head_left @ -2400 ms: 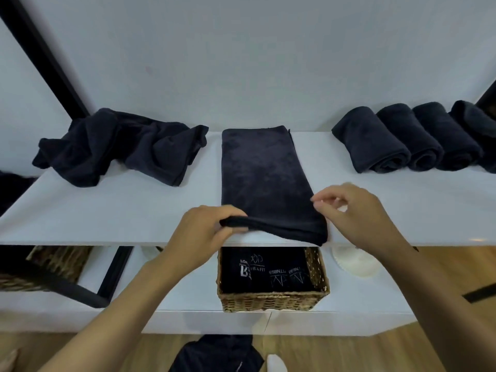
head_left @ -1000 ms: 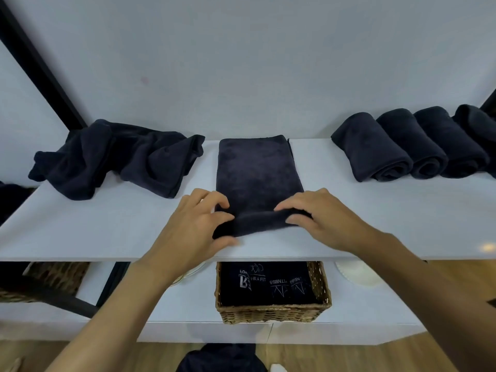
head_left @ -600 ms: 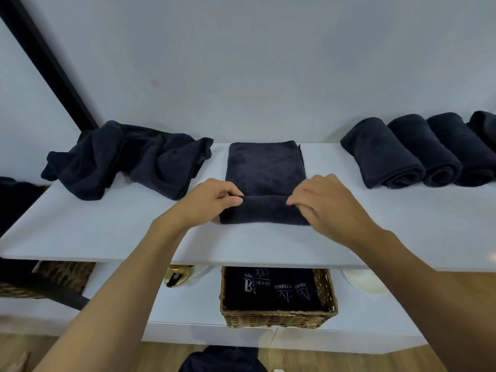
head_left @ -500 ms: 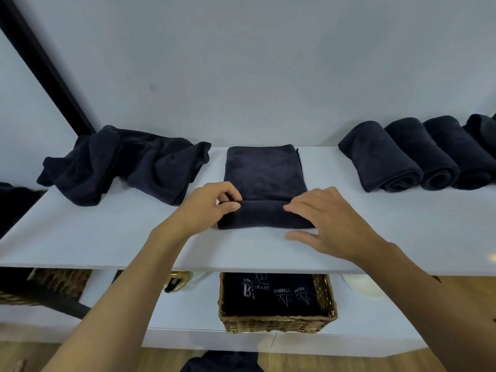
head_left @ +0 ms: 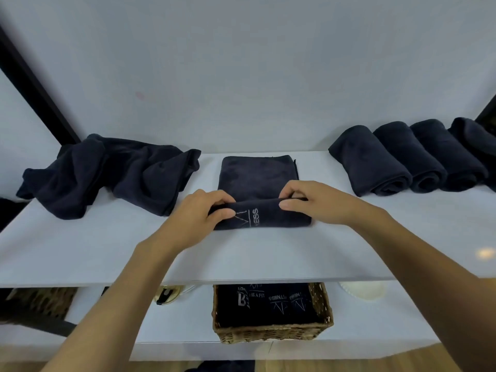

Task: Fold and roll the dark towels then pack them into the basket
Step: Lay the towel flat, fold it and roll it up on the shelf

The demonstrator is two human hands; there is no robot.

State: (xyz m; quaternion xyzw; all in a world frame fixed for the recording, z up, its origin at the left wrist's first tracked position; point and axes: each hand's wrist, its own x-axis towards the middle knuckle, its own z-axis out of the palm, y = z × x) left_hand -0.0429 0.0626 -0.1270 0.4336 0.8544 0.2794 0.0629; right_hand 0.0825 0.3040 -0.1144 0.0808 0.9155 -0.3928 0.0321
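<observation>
Your left hand (head_left: 200,210) and right hand (head_left: 311,202) each grip one end of the towel (head_left: 268,214), fingers curled over its rolled part, likely to wind it tight and even. It lies mid-tabletop (head_left: 80,251), its flat remainder reaching the back edge at the wall (head_left: 241,76). Loose towels (head_left: 112,173) lie left, four rolls (head_left: 375,159) right, both well apart, leaving room. The basket (head_left: 273,332), part filled, sits on the shelf (head_left: 375,326) below the near edge.
</observation>
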